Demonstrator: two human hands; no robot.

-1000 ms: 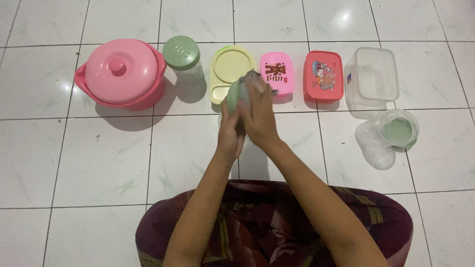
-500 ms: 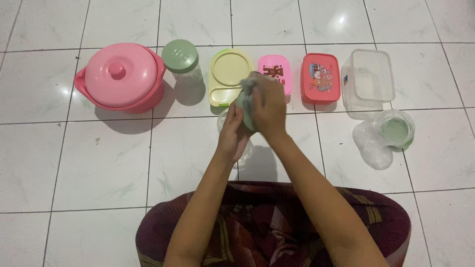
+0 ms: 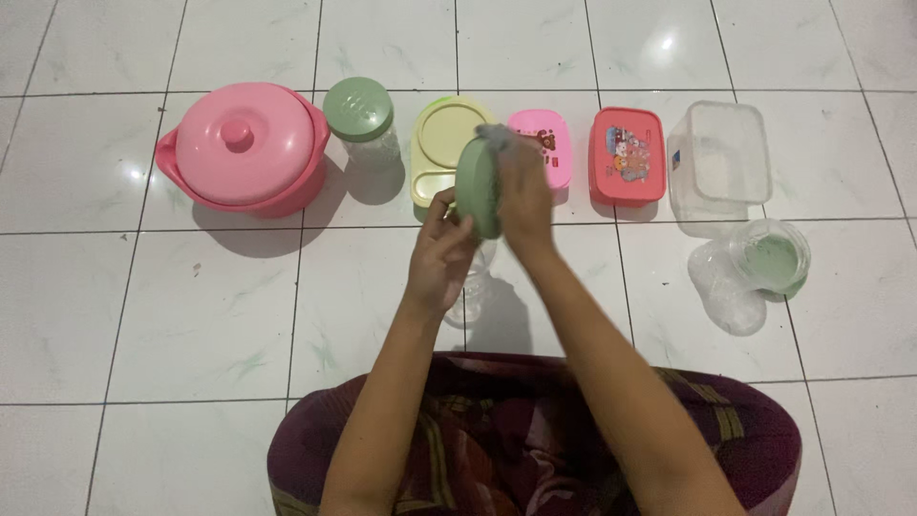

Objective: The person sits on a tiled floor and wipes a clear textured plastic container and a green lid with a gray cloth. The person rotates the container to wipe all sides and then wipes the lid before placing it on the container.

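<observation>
far left sits the pink pot (image 3: 244,143), then a green-lidded jar (image 3: 361,119); your left hand (image 3: 441,256) curls round a clear jar (image 3: 471,287) to steady it, your right hand (image 3: 523,196) clasps the green lid (image 3: 478,186) on edge just above it, freed from the mouth

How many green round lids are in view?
3: one on the clear jar beside the pink pot, one held up in the hands, one on the tipped jar at far right. Others may be hidden.
</observation>
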